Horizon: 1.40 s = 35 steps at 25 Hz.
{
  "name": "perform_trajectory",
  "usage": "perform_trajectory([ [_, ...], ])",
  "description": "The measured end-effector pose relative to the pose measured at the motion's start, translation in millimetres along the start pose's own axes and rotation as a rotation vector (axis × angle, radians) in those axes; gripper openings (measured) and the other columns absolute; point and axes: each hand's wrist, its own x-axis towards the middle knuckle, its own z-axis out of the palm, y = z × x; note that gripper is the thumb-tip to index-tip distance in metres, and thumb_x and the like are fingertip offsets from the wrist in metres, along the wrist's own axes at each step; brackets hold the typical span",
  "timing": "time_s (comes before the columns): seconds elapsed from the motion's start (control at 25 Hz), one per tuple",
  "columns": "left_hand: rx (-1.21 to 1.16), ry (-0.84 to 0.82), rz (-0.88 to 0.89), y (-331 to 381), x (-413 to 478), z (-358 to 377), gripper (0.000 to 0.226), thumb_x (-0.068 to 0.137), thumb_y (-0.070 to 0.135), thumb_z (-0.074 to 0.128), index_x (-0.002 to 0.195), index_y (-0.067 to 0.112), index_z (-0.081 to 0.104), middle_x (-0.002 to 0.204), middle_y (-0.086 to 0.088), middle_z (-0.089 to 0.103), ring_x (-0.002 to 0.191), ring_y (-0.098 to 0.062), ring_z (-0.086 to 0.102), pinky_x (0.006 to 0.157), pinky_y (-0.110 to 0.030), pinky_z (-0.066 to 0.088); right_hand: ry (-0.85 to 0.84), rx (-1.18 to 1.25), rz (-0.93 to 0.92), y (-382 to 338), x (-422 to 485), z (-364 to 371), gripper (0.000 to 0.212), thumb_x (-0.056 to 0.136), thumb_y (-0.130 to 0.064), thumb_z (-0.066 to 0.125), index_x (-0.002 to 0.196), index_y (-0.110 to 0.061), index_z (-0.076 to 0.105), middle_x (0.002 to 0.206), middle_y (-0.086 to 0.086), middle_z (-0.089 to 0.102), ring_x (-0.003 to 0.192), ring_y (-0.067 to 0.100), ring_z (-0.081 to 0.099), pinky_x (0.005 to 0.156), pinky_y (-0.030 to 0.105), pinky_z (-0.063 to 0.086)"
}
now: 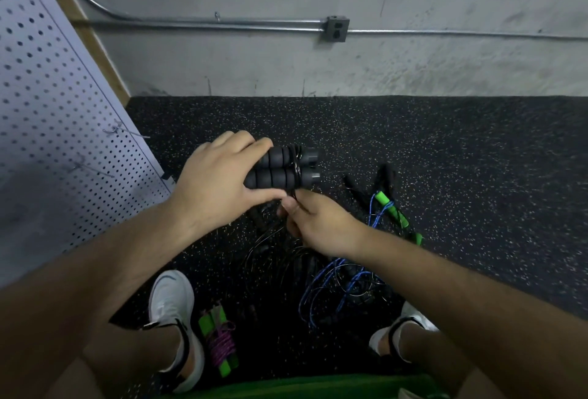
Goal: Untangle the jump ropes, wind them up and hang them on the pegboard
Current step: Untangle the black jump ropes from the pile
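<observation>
The black handles [276, 171] hover paired above the floor [461, 160], left hand [219, 182] wrapped round them; right hand [318, 223] pinches the cord [296, 169] at their 6 o'clock. I'd keep turns snug, drawing slack from the tangle [331, 281] at 5 o'clock.

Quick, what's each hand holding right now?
The left hand grips the two black handles side by side.
The right hand pinches the thin black rope just below the handles.
</observation>
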Motion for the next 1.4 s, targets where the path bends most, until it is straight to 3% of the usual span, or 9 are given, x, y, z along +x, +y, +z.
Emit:
perform_trajectory([
  [0.16,0.045,-0.025,-0.083,-15,4,8,0.086,0.070,0.077,0.061,0.135,0.019,0.057,0.111,0.000,0.060,0.104,-0.025,0.055,0.085,-0.047,0.052,-0.097,-0.070,0.069,-20,-11,-7,0.033,0.108,-0.035,0.039,0.097,-0.009,0.057,0.077,0.014,0.064,0.052,0.014,0.057,0.054,0.032,0.050],
  [0.28,0.107,-0.053,-0.099,-21,5,15,0.088,0.070,0.076,0.062,0.137,0.019,0.056,0.113,-0.002,0.060,0.107,-0.026,0.055,0.085,-0.047,0.051,-0.144,-0.224,0.019,-43,-27,-19,0.037,0.107,-0.038,0.041,0.090,-0.011,0.058,0.084,0.016,0.069,0.060,0.016,0.060,0.062,0.040,0.053],
  [0.44,0.128,-0.113,-0.065,-22,5,19,0.088,0.070,0.075,0.066,0.137,0.020,0.055,0.114,0.000,0.061,0.109,-0.024,0.055,0.087,-0.045,0.048,0.107,-0.693,-0.200,-55,-33,-51,0.029,0.107,-0.039,0.040,0.095,-0.022,0.061,0.073,-0.009,0.058,0.062,0.007,0.054,0.054,0.026,0.040],
  [0.6,0.122,-0.161,0.080,-10,1,21,0.089,0.070,0.077,0.059,0.138,0.020,0.057,0.112,0.003,0.060,0.105,-0.020,0.053,0.085,-0.041,0.048,0.291,-0.871,-0.331,-37,-21,-78,0.032,0.106,-0.043,0.037,0.106,-0.025,0.064,0.090,-0.010,0.067,0.080,0.015,0.063,0.063,0.030,0.046],
  [0.76,0.021,-0.169,0.216,9,-3,17,0.082,0.073,0.077,0.057,0.135,0.023,0.057,0.112,0.007,0.057,0.103,-0.016,0.051,0.087,-0.040,0.048,0.349,-0.828,-0.381,-15,-4,-101,0.029,0.103,-0.045,0.047,0.107,-0.028,0.069,0.101,-0.011,0.069,0.094,0.015,0.064,0.067,0.026,0.036],
  [1.08,-0.184,-0.252,0.355,29,-10,-9,0.076,0.086,0.069,0.058,0.146,0.027,0.041,0.123,0.013,0.047,0.112,-0.008,0.041,0.103,-0.037,0.042,0.217,-0.405,-0.264,12,6,-106,0.019,0.090,-0.053,0.063,0.090,-0.035,0.071,0.092,-0.014,0.072,0.087,0.006,0.066,0.083,0.035,0.053],
  [1.16,-0.243,-0.292,0.325,30,-14,-14,0.073,0.089,0.059,0.061,0.150,0.028,0.035,0.125,0.014,0.043,0.117,-0.007,0.039,0.106,-0.033,0.038,0.195,-0.265,-0.244,15,10,-98,0.012,0.092,-0.042,0.065,0.085,-0.035,0.069,0.084,-0.014,0.071,0.078,0.003,0.065,0.076,0.031,0.052],
  [1.28,-0.310,-0.199,0.217,27,-14,-19,0.073,0.089,0.061,0.056,0.151,0.030,0.035,0.126,0.015,0.044,0.121,-0.008,0.040,0.106,-0.032,0.036,0.115,0.050,-0.173,16,12,-70,0.031,0.099,-0.002,0.049,0.075,-0.016,0.065,0.071,-0.006,0.064,0.068,0.009,0.059,0.069,0.024,0.050],
  [1.4,-0.271,-0.069,0.105,13,-7,-19,0.076,0.087,0.060,0.059,0.151,0.023,0.039,0.128,0.007,0.049,0.122,-0.014,0.042,0.107,-0.038,0.039,0.076,-0.064,-0.107,17,11,-32,0.037,0.105,-0.010,0.043,0.075,-0.024,0.059,0.062,-0.008,0.049,0.058,0.009,0.045,0.056,0.024,0.040],
])
